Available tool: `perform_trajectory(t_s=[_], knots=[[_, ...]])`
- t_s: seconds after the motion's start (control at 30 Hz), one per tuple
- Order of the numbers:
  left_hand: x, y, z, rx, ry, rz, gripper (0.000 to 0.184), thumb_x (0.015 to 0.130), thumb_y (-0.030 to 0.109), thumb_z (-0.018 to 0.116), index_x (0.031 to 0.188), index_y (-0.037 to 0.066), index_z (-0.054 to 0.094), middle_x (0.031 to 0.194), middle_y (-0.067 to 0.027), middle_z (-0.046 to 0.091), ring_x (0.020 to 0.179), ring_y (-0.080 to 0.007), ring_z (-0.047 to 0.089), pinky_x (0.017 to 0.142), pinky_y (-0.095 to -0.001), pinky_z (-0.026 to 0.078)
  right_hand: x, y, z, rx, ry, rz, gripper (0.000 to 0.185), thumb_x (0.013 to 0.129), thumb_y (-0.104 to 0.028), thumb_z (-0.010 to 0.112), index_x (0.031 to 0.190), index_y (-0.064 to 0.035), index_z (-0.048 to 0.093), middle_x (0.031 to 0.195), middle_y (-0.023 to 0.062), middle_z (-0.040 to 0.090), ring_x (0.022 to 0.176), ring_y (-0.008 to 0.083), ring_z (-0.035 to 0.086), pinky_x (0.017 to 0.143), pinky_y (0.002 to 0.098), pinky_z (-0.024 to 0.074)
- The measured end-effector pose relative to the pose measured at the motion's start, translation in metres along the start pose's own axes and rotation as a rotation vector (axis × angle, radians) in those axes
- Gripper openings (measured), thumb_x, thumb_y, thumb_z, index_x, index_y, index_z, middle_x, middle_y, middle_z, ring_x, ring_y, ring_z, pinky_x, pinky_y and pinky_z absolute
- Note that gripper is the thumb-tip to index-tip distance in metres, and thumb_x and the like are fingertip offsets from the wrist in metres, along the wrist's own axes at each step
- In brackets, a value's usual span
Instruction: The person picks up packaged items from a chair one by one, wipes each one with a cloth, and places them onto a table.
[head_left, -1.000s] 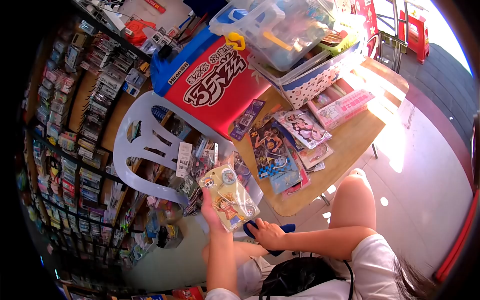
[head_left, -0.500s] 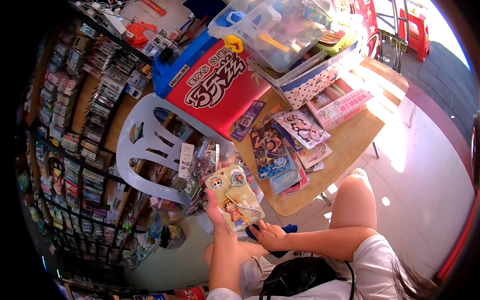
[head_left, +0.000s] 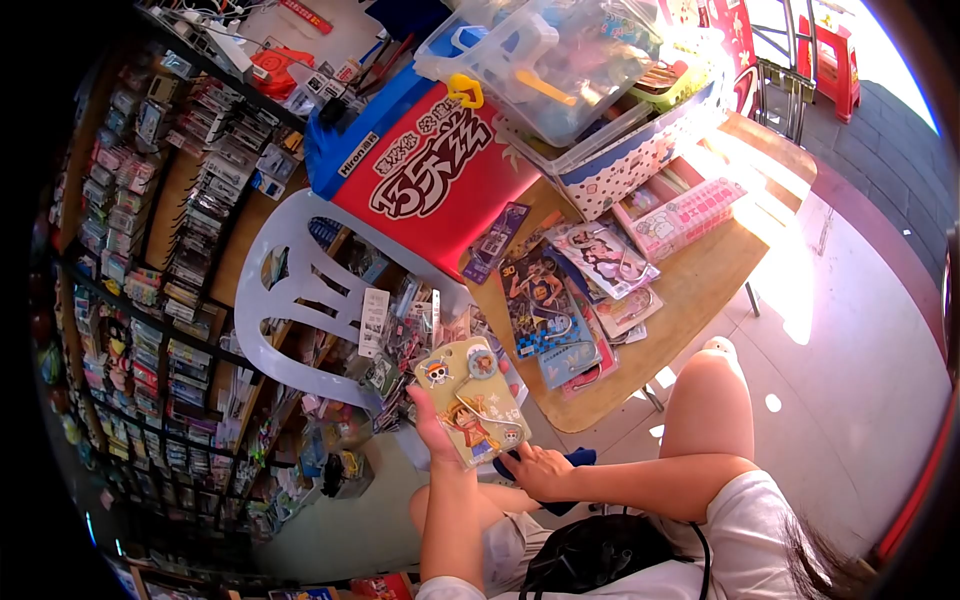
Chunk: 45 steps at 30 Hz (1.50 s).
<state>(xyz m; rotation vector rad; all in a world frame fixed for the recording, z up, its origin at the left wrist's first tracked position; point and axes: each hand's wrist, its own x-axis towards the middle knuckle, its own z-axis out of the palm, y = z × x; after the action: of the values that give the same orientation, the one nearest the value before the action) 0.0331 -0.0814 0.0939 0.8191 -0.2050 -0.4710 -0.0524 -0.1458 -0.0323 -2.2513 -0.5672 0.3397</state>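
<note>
Tan wooden table (head_left: 690, 308) beyond; left hand (head_left: 433, 428) grips flat cream cartoon-printed plastic packet (head_left: 468, 405), likely light, slick, stiffish; hold side edges. Right hand's (head_left: 541, 473) grip unclear.

White short-sleeved shirt (head_left: 750, 520) | pale shorts (head_left: 510, 550) | long dark hair (head_left: 815, 560)

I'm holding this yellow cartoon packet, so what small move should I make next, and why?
I'd probably lift the fingers of your right hand to steady the lower corner of the yellow packet. Your left hand holds it by the sides, and the right is just by its lower edge, over something dark blue, so the reach looks short.
</note>
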Motion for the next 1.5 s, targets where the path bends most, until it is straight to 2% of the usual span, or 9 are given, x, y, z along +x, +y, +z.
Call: perform_trajectory(t_s=[0.37,0.67,0.87,1.0,1.1,1.17,1.2,1.33,1.5], knots=[[-0.004,0.002,-0.004,0.14,-0.053,-0.008,0.099,0.067,0.077,0.048,0.136,0.007,0.032,0.12,-0.0213,0.05,0.107,-0.0377,0.052,0.084,-0.0514,0.049,-0.001,-0.001,-0.002,-0.006,-0.013,0.0,0.062,0.077,-0.009,0.057,0.134,-0.0073,0.034,0.111,0.0192,0.044,0.098,0.0321,0.056,0.077,0.0384,0.0486],[-0.005,0.005,-0.005,0.127,-0.145,-0.008,0.102,0.065,0.068,0.06,0.139,0.006,0.027,0.127,-0.0164,0.046,0.116,-0.0337,0.047,0.093,-0.0494,0.044,-0.001,0.001,0.002,0.007,0.005,-0.001,0.057,0.077,-0.009,0.057,0.13,-0.009,0.037,0.108,0.0184,0.044,0.096,0.0319,0.056,0.076,0.0388,0.0484],[-0.002,0.005,-0.007,0.048,-0.128,-0.052,0.09,0.076,0.069,0.047,0.137,0.005,0.029,0.126,-0.0185,0.046,0.115,-0.0354,0.048,0.092,-0.0498,0.045,-0.001,0.0,0.004,-0.01,0.01,0.007,0.057,0.077,-0.009,0.058,0.131,-0.0096,0.038,0.107,0.0179,0.045,0.097,0.0319,0.056,0.075,0.0386,0.0486],[0.019,0.003,0.023,0.126,0.135,-0.107,0.071,0.09,0.059,0.03,0.133,0.002,0.035,0.125,-0.0204,0.049,0.11,-0.0352,0.053,0.088,-0.05,0.046,-0.001,0.0,0.005,-0.007,-0.004,0.004,0.058,0.076,-0.009,0.058,0.13,-0.0098,0.038,0.106,0.0181,0.045,0.096,0.032,0.057,0.074,0.0388,0.0489],[0.063,0.002,0.001,0.161,0.048,-0.204,0.066,0.092,0.054,0.033,0.129,0.0,0.039,0.123,-0.0187,0.05,0.108,-0.0325,0.054,0.087,-0.0468,0.047,0.001,0.001,0.009,-0.022,-0.012,-0.003,0.058,0.076,-0.009,0.059,0.129,-0.01,0.038,0.106,0.0185,0.045,0.095,0.0323,0.057,0.073,0.0387,0.0492],[0.098,-0.007,-0.003,0.337,0.261,-0.132,0.062,0.092,0.051,0.037,0.125,-0.001,0.043,0.12,-0.0161,0.054,0.107,-0.0279,0.055,0.087,-0.043,0.048,0.003,0.002,0.011,-0.036,0.001,-0.017,0.058,0.076,-0.009,0.059,0.129,-0.0096,0.038,0.105,0.0187,0.045,0.094,0.0323,0.057,0.073,0.0388,0.0494],[0.11,-0.01,0.015,0.181,0.263,-0.108,0.053,0.093,0.042,0.044,0.123,-0.002,0.044,0.115,-0.0138,0.056,0.105,-0.023,0.056,0.086,-0.0374,0.047,0.004,0.003,0.011,-0.043,0.01,-0.023,0.057,0.076,-0.008,0.059,0.129,-0.0095,0.038,0.105,0.0187,0.045,0.094,0.0324,0.057,0.072,0.0389,0.0495],[0.137,-0.018,0.011,0.984,0.328,0.216,0.04,0.092,0.028,0.051,0.121,0.001,0.046,0.115,-0.0097,0.056,0.107,-0.0177,0.052,0.089,-0.0291,0.04,0.003,0.006,0.008,-0.041,0.006,0.003,0.054,0.081,-0.024,0.059,0.129,-0.0092,0.041,0.106,0.0202,0.046,0.093,0.0347,0.058,0.076,0.0408,0.0482],[0.128,-0.004,-0.045,1.203,0.432,0.317,0.04,0.087,0.025,0.059,0.113,-0.003,0.049,0.109,-0.0156,0.057,0.101,-0.0226,0.054,0.087,-0.0327,0.042,0.003,0.004,0.009,-0.018,0.043,-0.01,0.055,0.081,-0.025,0.059,0.13,-0.0099,0.039,0.106,0.021,0.046,0.093,0.0355,0.058,0.077,0.0409,0.048]])
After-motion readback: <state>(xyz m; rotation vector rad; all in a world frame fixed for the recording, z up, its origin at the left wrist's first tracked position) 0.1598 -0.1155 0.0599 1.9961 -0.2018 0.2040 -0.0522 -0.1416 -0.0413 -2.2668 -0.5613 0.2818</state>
